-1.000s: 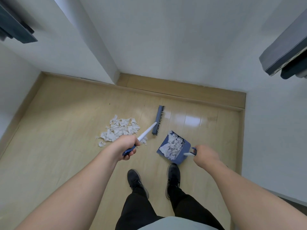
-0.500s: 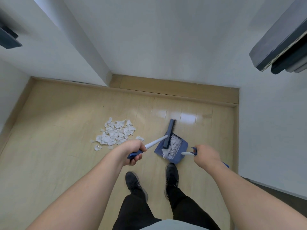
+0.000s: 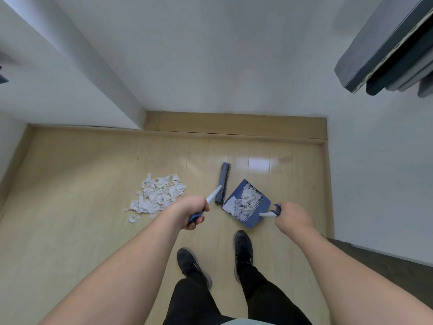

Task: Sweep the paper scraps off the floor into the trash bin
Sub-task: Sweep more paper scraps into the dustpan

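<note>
Item 1, brush: blue head with dark bristles, white shaft, blue end. Left hand, centre of the frame, has its grip clenched round the shaft. Half a second ago the head sat inside the mouth of the dustpan; it now stands outside, just left of the pan's open edge, long side pointing up the frame. Judgement: 1 load has been pushed in and the brush is drawn back, ready to reach for more.

Item 2, dustpan: blue, comb teeth along its rear wall, white handle with a blue end loop. Right hand, right of centre, has its grip clenched on that handle. The pan's mouth faces the upper left of the frame, toward the brush. Whether its lip touches the floor cannot be told.

Item 3, contents of the pan: a loose heap of white scraps covering most of its bed, some lying at the front lip.

Item 4, pile of paper scraps: left of centre on the wooden floor, well apart from the pan, with 2 or 3 stray bits at its lower left edge. Judgement: the larger share is not yet collected.

Item 5, trash bin: not in view; emptying the pan not yet done.

Item 6, 2 dark shoes: bottom centre, just below the pan.
</note>
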A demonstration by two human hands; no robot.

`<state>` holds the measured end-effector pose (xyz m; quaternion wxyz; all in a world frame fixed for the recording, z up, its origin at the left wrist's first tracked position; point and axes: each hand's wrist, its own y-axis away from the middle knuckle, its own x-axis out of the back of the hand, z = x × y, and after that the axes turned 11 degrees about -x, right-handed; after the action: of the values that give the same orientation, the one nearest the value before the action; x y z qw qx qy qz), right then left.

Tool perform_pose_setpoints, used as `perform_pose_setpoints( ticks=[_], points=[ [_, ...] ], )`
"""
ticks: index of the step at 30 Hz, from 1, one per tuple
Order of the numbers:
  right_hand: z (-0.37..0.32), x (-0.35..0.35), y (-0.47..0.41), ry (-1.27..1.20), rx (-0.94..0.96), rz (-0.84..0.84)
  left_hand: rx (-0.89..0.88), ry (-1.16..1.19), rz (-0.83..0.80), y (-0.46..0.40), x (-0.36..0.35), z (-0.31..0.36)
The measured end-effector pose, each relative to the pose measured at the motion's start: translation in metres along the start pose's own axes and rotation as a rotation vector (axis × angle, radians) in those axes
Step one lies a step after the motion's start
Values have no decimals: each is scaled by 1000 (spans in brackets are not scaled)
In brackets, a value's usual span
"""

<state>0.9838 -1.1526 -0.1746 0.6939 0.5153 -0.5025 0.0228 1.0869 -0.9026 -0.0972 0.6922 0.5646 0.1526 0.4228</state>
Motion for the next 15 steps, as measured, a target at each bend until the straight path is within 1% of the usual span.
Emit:
perform_pose_setpoints(
  ticks=[4, 8, 15],
  points=[
    [-6, 1, 6, 18, 12, -11, -7, 80, -48, 6, -11, 0],
    [-12, 1, 22, 10, 4, -24, -24, 115, -52, 17, -3, -10],
    [-29, 6, 48, -62, 4, -2, -89, 27, 8, 37, 14, -15]
  ],
)
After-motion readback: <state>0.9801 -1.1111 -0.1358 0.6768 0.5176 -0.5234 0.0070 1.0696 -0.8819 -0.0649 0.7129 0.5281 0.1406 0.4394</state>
